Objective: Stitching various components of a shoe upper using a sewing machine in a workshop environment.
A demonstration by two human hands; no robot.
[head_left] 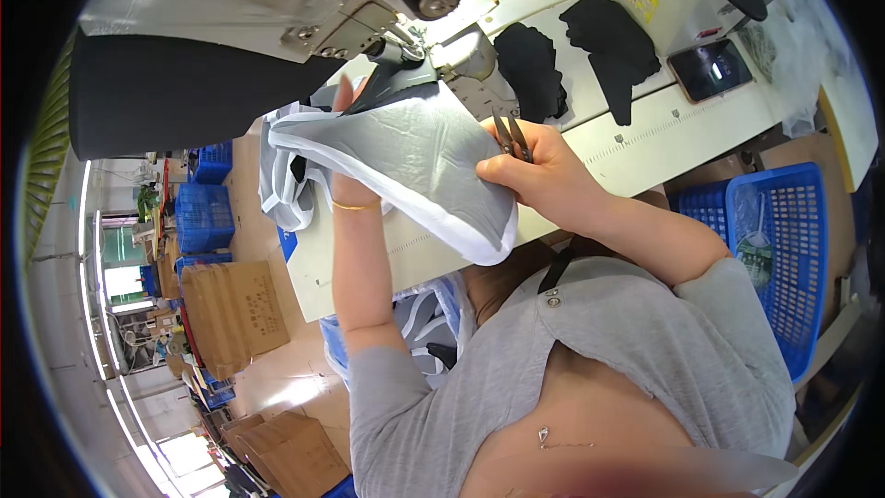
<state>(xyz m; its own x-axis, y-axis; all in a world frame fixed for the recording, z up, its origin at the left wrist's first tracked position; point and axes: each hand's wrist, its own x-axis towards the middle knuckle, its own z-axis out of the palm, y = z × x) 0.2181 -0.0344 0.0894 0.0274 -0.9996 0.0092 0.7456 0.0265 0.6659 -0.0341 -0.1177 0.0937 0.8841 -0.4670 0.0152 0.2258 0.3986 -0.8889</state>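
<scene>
A light grey and white cloth piece (406, 143) with a dark patch along its upper edge spreads between my hands, just in front of the sewing machine's needle area (401, 51). My left hand (355, 189) is at its left side, mostly covered by the cloth. One fingertip sticks up past the cloth's upper edge; the other fingers are hidden. Closed around dark thread snips (513, 138), my right hand (539, 171) also pinches the cloth's right edge with its thumb. The blades point up, away from me. More white cloth (286, 180) hangs in folds at the left.
Black cut pieces (528, 69) and a phone (710, 69) lie on the white machine table (599, 152). A blue basket (779, 267) stands at the right. Below the table, a lined bin (424, 323) holds white cloth. Cardboard boxes (235, 314) and blue crates (205, 217) are at the left.
</scene>
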